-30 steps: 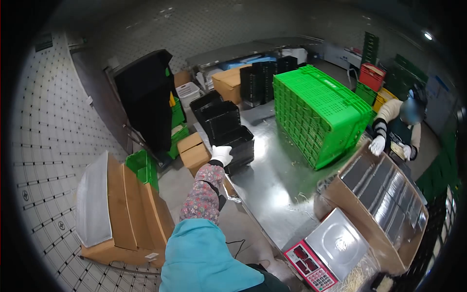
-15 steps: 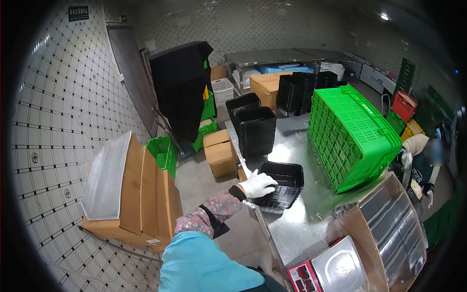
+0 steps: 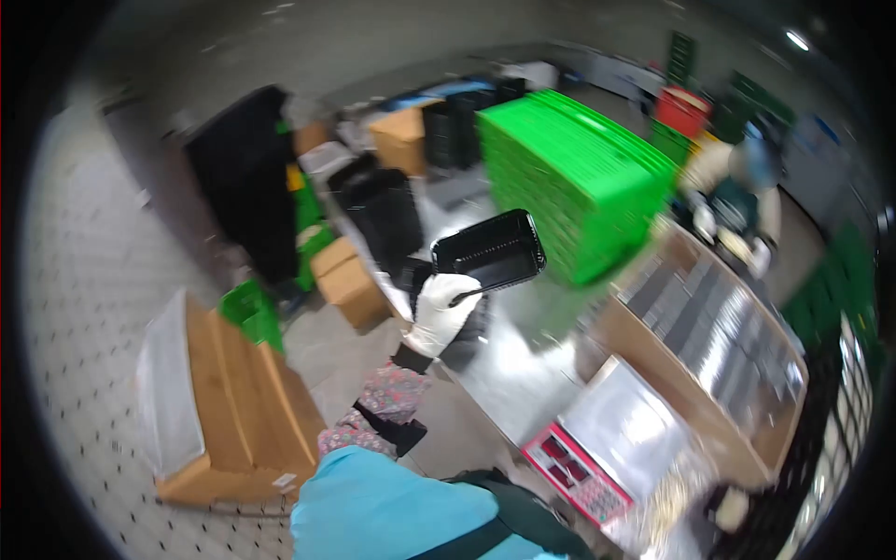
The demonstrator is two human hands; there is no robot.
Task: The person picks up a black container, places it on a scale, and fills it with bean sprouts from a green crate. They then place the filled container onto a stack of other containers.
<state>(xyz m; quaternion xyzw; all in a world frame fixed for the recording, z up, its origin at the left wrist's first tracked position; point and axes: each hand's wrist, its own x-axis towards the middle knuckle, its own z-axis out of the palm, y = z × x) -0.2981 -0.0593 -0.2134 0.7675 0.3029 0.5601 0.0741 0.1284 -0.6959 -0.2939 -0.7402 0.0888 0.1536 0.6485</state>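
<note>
My left hand [image 3: 441,313], in a white glove with a black cuff, grips the near edge of a black plastic tray [image 3: 495,250]. The tray is held tilted above the metal table [image 3: 504,373], its hollow side facing me. Under and behind the hand, more black trays [image 3: 467,341] are partly hidden. A tall stack of black trays [image 3: 381,210] stands at the table's left edge. My right hand cannot be made out in the view.
A large green crate [image 3: 569,177] stands on the table. Nearer are a scale [image 3: 621,429] with a red-edged panel, pale strands in clear plastic [image 3: 672,504] and a carton of dark packs [image 3: 709,327]. Cardboard boxes [image 3: 243,401] are on the left. A co-worker [image 3: 733,201] stands at far right.
My left hand has lifted a black tray from the pile on the table and turned it. The view has swung right and is blurred; the clear plastic with pale strands now shows.
</note>
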